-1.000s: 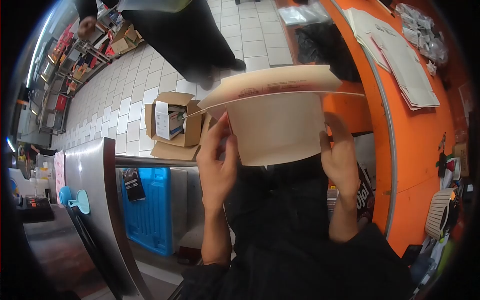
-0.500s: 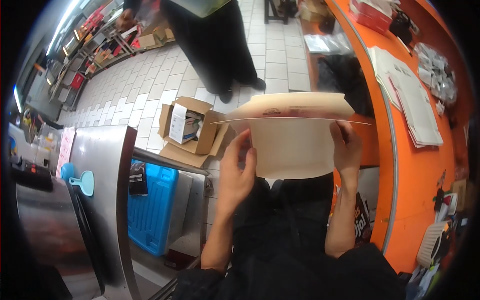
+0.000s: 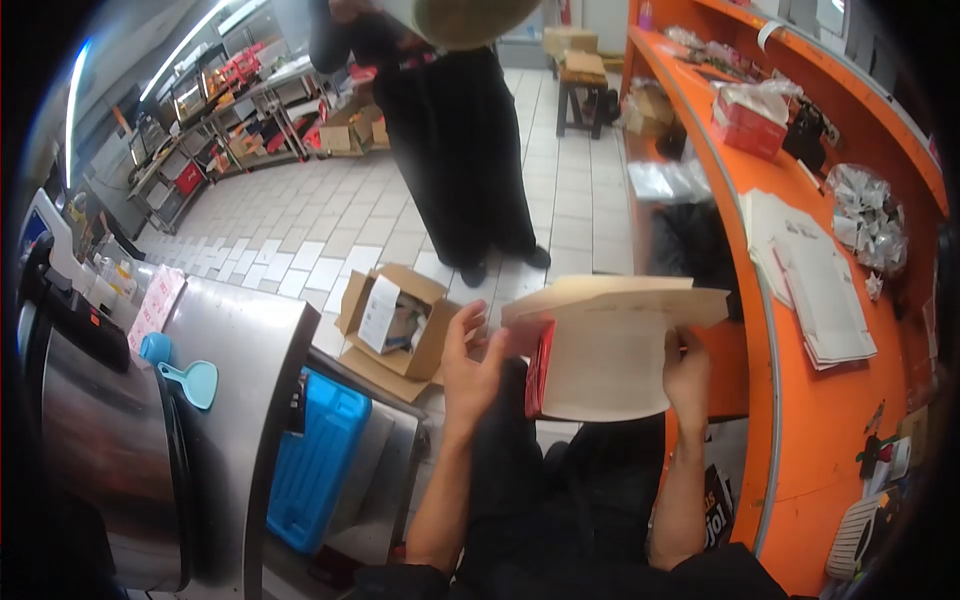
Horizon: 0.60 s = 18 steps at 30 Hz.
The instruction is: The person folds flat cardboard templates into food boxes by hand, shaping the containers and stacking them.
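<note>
Fingers of the right hand pinch the pale carton right of centre; the left hand spreads open near its red side, contact unclear. It looks part-folded, its far flap unclosed, underside hidden. A co-worker is cropped at the top.

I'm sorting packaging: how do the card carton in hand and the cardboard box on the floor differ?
The card carton is cream with a red side; the cardboard box is brown. The card carton is held up in the right hand; the cardboard box sits on the floor. Things lie inside the cardboard box; none show in the card carton. Both have folded panels.
</note>
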Each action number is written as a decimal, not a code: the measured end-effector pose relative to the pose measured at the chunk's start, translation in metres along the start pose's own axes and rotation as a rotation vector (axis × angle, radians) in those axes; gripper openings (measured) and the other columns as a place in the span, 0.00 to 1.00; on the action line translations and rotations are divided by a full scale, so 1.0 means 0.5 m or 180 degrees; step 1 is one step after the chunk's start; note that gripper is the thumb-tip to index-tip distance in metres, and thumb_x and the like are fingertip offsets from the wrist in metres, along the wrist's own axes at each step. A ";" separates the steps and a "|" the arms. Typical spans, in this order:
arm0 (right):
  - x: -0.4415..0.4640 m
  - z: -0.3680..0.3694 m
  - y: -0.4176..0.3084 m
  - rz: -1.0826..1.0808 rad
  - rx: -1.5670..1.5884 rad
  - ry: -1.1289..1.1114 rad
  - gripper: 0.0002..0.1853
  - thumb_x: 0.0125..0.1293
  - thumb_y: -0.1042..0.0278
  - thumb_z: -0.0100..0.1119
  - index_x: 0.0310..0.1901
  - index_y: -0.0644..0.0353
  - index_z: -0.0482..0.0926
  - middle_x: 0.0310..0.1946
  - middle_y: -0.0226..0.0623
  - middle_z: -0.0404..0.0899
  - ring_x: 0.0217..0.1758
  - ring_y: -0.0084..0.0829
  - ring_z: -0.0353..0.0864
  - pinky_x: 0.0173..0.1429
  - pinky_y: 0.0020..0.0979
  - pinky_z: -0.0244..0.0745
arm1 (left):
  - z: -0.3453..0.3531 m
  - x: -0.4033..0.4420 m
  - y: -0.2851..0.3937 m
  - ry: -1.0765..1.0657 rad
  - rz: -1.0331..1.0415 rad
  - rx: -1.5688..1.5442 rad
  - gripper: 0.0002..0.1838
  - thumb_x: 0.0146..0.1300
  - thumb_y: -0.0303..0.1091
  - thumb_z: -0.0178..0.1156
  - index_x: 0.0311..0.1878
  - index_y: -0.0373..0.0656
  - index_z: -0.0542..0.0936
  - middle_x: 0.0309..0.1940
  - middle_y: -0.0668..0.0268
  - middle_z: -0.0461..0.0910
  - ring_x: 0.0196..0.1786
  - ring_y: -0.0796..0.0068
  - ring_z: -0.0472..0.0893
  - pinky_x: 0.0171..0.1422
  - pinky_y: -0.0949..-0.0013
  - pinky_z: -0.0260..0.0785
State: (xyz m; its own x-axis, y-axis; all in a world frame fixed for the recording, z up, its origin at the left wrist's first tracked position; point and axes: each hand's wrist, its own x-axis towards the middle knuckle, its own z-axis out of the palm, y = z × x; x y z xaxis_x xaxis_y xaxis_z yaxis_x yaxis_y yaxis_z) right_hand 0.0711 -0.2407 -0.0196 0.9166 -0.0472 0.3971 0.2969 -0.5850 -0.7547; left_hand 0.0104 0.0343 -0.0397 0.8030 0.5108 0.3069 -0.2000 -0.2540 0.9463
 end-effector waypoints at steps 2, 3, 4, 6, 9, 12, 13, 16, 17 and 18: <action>-0.002 0.006 0.035 -0.0123 -0.0488 -0.0187 0.08 0.69 0.74 0.53 0.40 0.71 0.77 0.33 0.61 0.78 0.40 0.55 0.82 0.44 0.45 0.74 | 0.006 0.038 -0.029 -0.0315 0.0089 -0.0219 0.26 0.64 0.33 0.66 0.64 0.41 0.73 0.62 0.59 0.75 0.62 0.69 0.76 0.61 0.65 0.72; -0.008 0.003 0.031 -0.0170 -0.0487 -0.0160 0.08 0.69 0.74 0.53 0.40 0.71 0.77 0.33 0.61 0.78 0.40 0.55 0.82 0.44 0.45 0.74 | 0.008 0.050 -0.030 -0.0653 0.0083 -0.0389 0.27 0.63 0.33 0.67 0.65 0.42 0.73 0.63 0.57 0.75 0.64 0.68 0.75 0.62 0.65 0.71; -0.013 0.003 0.023 -0.0202 -0.0446 -0.0163 0.09 0.68 0.73 0.54 0.43 0.71 0.78 0.36 0.62 0.79 0.42 0.54 0.82 0.47 0.45 0.75 | 0.011 0.061 -0.031 -0.0858 0.0063 -0.0481 0.28 0.62 0.31 0.67 0.65 0.42 0.73 0.59 0.57 0.79 0.63 0.70 0.77 0.62 0.65 0.71; -0.019 -0.006 -0.009 0.0068 -0.0369 -0.0194 0.14 0.66 0.71 0.59 0.50 0.70 0.79 0.42 0.60 0.81 0.46 0.54 0.82 0.53 0.44 0.76 | 0.011 0.069 -0.033 -0.1097 -0.0053 -0.0541 0.26 0.62 0.31 0.67 0.64 0.42 0.74 0.55 0.58 0.81 0.60 0.71 0.79 0.61 0.66 0.72; -0.044 -0.017 -0.101 -0.0371 -0.1244 0.1204 0.12 0.66 0.73 0.59 0.47 0.72 0.78 0.42 0.51 0.81 0.41 0.49 0.82 0.49 0.41 0.75 | 0.023 0.072 -0.023 -0.1271 0.0107 -0.0579 0.20 0.62 0.29 0.66 0.59 0.41 0.79 0.43 0.63 0.86 0.51 0.76 0.82 0.57 0.69 0.73; -0.079 -0.001 -0.218 0.0090 0.0349 -0.0348 0.09 0.68 0.69 0.59 0.43 0.65 0.81 0.37 0.46 0.83 0.41 0.42 0.84 0.51 0.37 0.76 | 0.023 0.058 0.019 -0.1462 -0.0534 -0.0674 0.15 0.61 0.28 0.67 0.52 0.39 0.83 0.42 0.64 0.86 0.48 0.78 0.82 0.53 0.72 0.74; -0.091 0.054 -0.210 0.0255 0.0516 -0.0543 0.11 0.67 0.64 0.61 0.42 0.63 0.82 0.36 0.44 0.84 0.42 0.40 0.85 0.51 0.37 0.77 | 0.027 0.053 0.023 -0.1548 -0.0443 -0.0585 0.14 0.60 0.28 0.68 0.49 0.39 0.84 0.41 0.65 0.86 0.46 0.78 0.82 0.51 0.72 0.74; -0.114 0.149 -0.232 0.0028 -0.0082 -0.0401 0.22 0.66 0.48 0.60 0.35 0.64 0.80 0.37 0.51 0.82 0.43 0.53 0.82 0.48 0.46 0.76 | 0.030 0.030 0.010 -0.1435 0.0267 -0.0532 0.07 0.61 0.28 0.67 0.41 0.38 0.86 0.35 0.67 0.84 0.38 0.79 0.81 0.44 0.72 0.73; -0.117 0.165 -0.237 0.0081 0.0032 -0.0214 0.21 0.67 0.49 0.59 0.33 0.64 0.80 0.34 0.50 0.82 0.41 0.52 0.82 0.47 0.46 0.77 | 0.030 0.021 0.022 -0.1220 0.0418 -0.0523 0.06 0.62 0.28 0.67 0.40 0.37 0.86 0.34 0.67 0.84 0.37 0.78 0.81 0.43 0.72 0.73; -0.116 0.163 -0.246 0.0094 0.0056 -0.0234 0.21 0.67 0.49 0.59 0.33 0.64 0.80 0.34 0.50 0.82 0.41 0.52 0.82 0.47 0.46 0.77 | 0.026 0.020 0.024 -0.1213 0.0404 -0.0493 0.06 0.62 0.28 0.67 0.40 0.37 0.86 0.34 0.67 0.84 0.37 0.78 0.81 0.43 0.72 0.73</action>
State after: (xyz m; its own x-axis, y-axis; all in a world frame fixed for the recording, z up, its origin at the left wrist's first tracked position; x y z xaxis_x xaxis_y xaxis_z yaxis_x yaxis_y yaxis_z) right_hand 0.0033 -0.1000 0.0074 0.9419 -0.0041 0.3357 0.2736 -0.5700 -0.7748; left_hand 0.0232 0.0258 -0.0265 0.9108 0.1360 0.3898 -0.3692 -0.1542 0.9165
